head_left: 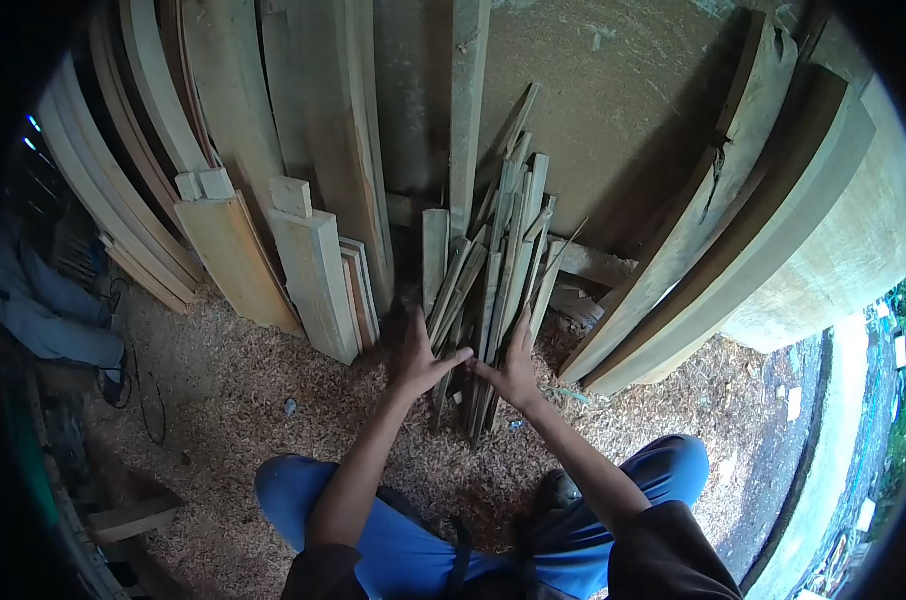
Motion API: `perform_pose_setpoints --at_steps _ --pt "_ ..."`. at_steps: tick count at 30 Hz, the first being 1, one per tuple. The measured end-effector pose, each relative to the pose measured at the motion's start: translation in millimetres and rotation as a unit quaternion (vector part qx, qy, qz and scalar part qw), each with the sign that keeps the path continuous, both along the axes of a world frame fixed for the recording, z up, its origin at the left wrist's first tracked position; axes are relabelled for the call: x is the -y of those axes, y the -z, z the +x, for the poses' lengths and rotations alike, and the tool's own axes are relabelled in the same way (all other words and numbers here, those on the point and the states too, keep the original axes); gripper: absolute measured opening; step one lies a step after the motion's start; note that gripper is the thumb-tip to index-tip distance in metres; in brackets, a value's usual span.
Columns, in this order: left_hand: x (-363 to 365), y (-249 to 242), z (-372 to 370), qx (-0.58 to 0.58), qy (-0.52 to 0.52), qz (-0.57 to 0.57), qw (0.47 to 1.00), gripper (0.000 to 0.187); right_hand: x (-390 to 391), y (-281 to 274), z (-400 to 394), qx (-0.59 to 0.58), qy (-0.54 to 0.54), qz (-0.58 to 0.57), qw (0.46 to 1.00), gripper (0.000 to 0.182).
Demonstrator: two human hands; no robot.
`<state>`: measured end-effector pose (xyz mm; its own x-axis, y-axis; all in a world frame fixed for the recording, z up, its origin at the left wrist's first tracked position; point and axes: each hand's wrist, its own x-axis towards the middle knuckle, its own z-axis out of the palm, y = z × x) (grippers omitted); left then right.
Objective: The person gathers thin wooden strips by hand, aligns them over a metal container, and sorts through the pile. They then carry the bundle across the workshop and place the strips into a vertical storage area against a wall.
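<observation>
A bundle of thin wooden strips [510, 262] leans upright against the wall, its lower ends near the shavings on the floor. At the left side of the bundle is my left hand [425, 358], its fingers pointing up and its thumb stretched toward the middle. My right hand [511, 368] lies against the right side, fingers up along the strips and thumb pointing inward. The two thumbs almost meet in front of the strips. Both hands have their fingers extended, cupping the bundle from either side rather than wrapped round it.
Long boards [343, 140] and shorter blocks [315, 285] lean at the left. Thick curved-looking planks [733, 240] and a wide panel [833, 250] stand at the right. Wood shavings [243, 390] cover the floor. Another person's legs [58, 320] show at the far left.
</observation>
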<state>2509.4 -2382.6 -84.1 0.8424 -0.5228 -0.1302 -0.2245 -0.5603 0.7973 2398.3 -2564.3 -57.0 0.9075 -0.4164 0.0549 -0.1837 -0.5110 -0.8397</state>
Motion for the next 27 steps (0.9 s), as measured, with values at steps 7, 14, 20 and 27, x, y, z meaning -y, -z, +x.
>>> perform_pose_setpoints --at_steps 7,14,20,27 --pt "4 1 0 -0.065 -0.011 -0.036 0.997 0.094 -9 -5 -2 0.014 -0.073 0.062 0.995 0.122" --pt "19 -37 -14 -0.05 0.005 -0.123 0.991 0.083 -12 -13 -2 0.06 -0.068 0.079 0.993 0.102" --pt "39 -54 -1 -0.04 -0.025 -0.228 0.973 0.081 -10 -42 12 0.11 -0.062 0.081 0.989 0.097" --pt "23 -16 0 -0.045 -0.024 -0.022 0.998 0.106 -5 -17 11 -0.028 -0.041 -0.073 0.996 0.117"
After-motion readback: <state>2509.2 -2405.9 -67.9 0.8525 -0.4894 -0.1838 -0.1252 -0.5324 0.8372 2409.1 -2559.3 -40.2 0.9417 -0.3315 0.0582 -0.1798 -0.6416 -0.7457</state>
